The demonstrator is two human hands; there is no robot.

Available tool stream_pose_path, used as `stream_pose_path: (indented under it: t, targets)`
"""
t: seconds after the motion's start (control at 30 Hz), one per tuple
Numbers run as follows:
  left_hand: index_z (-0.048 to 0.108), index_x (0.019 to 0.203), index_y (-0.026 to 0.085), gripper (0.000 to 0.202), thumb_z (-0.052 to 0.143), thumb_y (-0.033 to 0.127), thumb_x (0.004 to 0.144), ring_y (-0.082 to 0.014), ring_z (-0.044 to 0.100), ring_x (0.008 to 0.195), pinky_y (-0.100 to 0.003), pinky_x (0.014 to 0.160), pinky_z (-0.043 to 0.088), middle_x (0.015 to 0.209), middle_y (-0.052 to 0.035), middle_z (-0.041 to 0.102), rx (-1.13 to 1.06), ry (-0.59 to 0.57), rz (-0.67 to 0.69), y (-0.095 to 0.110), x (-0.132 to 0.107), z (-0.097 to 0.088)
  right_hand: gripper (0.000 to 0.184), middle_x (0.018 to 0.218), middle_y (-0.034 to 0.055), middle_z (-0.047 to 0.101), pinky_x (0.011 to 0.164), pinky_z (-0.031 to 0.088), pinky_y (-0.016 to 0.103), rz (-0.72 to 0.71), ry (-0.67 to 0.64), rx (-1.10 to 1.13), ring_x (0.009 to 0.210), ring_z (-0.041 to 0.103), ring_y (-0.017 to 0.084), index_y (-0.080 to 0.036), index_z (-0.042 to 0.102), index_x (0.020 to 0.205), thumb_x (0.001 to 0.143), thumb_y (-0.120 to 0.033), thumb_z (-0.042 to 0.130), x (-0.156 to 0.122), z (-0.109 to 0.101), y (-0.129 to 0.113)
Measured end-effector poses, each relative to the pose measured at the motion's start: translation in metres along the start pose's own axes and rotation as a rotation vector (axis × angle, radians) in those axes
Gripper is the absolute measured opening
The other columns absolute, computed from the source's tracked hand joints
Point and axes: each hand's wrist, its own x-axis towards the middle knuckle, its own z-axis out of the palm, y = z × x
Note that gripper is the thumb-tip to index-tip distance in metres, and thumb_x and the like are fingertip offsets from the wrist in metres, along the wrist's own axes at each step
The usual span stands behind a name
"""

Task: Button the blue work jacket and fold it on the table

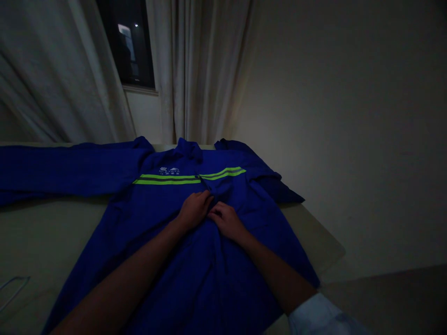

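A blue work jacket (157, 204) lies spread face up, its collar at the far side. Two yellow-green stripes cross its chest, with a white logo above them on the left. My left hand (196, 208) is closed on the jacket's front opening, just below the stripes. Close beside it, slightly lower and to the right, my right hand (226, 219) pinches the same front edge. The fabric puckers around the fingers. Whatever small fastening may be between the fingertips is hidden in the dim light.
The jacket rests on a pale, bed-like surface (77, 232). One sleeve stretches to the left; the other is folded at the right. A thin white loop (16, 279) lies at the left edge. Curtains (195, 70), a dark window (132, 46) and a wall (349, 139) stand behind.
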Motion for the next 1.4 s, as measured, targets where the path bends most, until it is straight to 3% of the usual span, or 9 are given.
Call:
stream_pose_path:
  t: [0.23, 0.43, 0.53, 0.6, 0.7, 0.77, 1.0, 1.17, 1.4]
  targets:
    - [0.063, 0.091, 0.025, 0.032, 0.040, 0.042, 0.106, -0.0212, 0.070, 0.076, -0.030, 0.070, 0.040, 0.077, -0.0032, 0.071, -0.077, 0.044, -0.085, 0.015, -0.002, -0.006, 0.009, 0.078, -0.0008, 0.064, 0.069, 0.045, 0.025, 0.074, 0.142, -0.009, 0.072, 0.061, 0.014, -0.019, 0.072, 0.078, 0.086, -0.016, 0.076, 0.000, 0.002, 0.002]
    - [0.066, 0.097, 0.021, 0.034, 0.043, 0.045, 0.102, -0.0223, 0.069, 0.086, -0.031, 0.075, 0.045, 0.089, -0.0064, 0.074, -0.283, 0.004, -0.233, 0.024, 0.010, -0.015, 0.017, 0.078, -0.0017, 0.063, 0.066, 0.045, 0.024, 0.044, 0.148, 0.034, 0.070, 0.058, 0.013, -0.019, 0.068, 0.077, 0.086, -0.028, 0.079, 0.006, -0.006, 0.010]
    - [0.068, 0.082, 0.017, 0.045, 0.048, 0.055, 0.098, -0.0216, 0.069, 0.070, -0.030, 0.064, 0.049, 0.075, -0.0068, 0.073, -0.347, -0.195, -0.272, 0.019, 0.012, -0.028, 0.021, 0.082, -0.0016, 0.063, 0.065, 0.045, 0.023, 0.001, 0.081, 0.048, 0.070, 0.057, 0.012, -0.019, 0.069, 0.082, 0.084, -0.034, 0.082, 0.008, -0.023, 0.002]
    - [0.067, 0.070, 0.016, 0.057, 0.051, 0.065, 0.094, -0.0201, 0.067, 0.058, -0.029, 0.057, 0.049, 0.062, -0.0067, 0.069, -0.392, -0.455, -0.301, 0.015, 0.007, -0.038, 0.020, 0.086, -0.0014, 0.063, 0.067, 0.045, 0.023, -0.048, 0.002, 0.007, 0.072, 0.058, 0.013, -0.019, 0.069, 0.086, 0.083, -0.032, 0.084, 0.000, -0.036, -0.012]
    - [0.067, 0.066, 0.017, 0.061, 0.054, 0.071, 0.090, -0.0178, 0.066, 0.055, -0.027, 0.056, 0.051, 0.059, -0.0070, 0.070, -0.459, -0.854, -0.263, 0.015, -0.004, -0.048, 0.019, 0.090, -0.0008, 0.065, 0.072, 0.045, 0.024, -0.141, -0.230, -0.124, 0.080, 0.062, 0.015, -0.021, 0.071, 0.088, 0.082, -0.029, 0.087, -0.028, -0.047, -0.034]
    - [0.067, 0.066, 0.017, 0.054, 0.062, 0.067, 0.087, -0.0170, 0.068, 0.057, -0.027, 0.058, 0.053, 0.063, -0.0067, 0.073, -0.491, -0.952, -0.178, 0.018, -0.009, -0.050, 0.019, 0.093, 0.0000, 0.067, 0.072, 0.046, 0.025, -0.154, -0.352, -0.192, 0.083, 0.063, 0.016, -0.023, 0.073, 0.093, 0.082, -0.030, 0.087, -0.054, -0.045, -0.043]
    - [0.063, 0.064, 0.019, 0.040, 0.069, 0.051, 0.086, -0.0172, 0.069, 0.058, -0.027, 0.057, 0.054, 0.068, -0.0071, 0.076, -0.550, -0.906, -0.081, 0.022, -0.003, -0.048, 0.006, 0.091, 0.0024, 0.067, 0.072, 0.048, 0.025, -0.119, -0.148, -0.130, 0.079, 0.064, 0.015, -0.024, 0.075, 0.097, 0.094, -0.022, 0.070, -0.108, -0.021, -0.026]
    - [0.066, 0.063, 0.016, 0.049, 0.054, 0.048, 0.097, -0.0166, 0.068, 0.057, -0.025, 0.056, 0.052, 0.064, -0.0090, 0.074, -0.451, -1.106, 0.003, 0.029, -0.007, -0.041, 0.008, 0.083, 0.0017, 0.062, 0.068, 0.046, 0.027, -0.183, -0.057, -0.028, 0.073, 0.060, 0.015, -0.022, 0.072, 0.090, 0.096, -0.025, 0.067, -0.106, -0.018, -0.018]
    - [0.061, 0.064, 0.019, 0.035, 0.060, 0.036, 0.094, -0.0136, 0.062, 0.053, -0.023, 0.051, 0.038, 0.059, -0.0024, 0.070, -0.259, -0.767, 0.260, 0.053, -0.007, -0.044, 0.011, 0.086, 0.0013, 0.060, 0.066, 0.042, 0.027, -0.096, -0.041, 0.090, 0.074, 0.056, 0.015, -0.022, 0.066, 0.084, 0.094, -0.021, 0.063, -0.097, -0.020, -0.021]
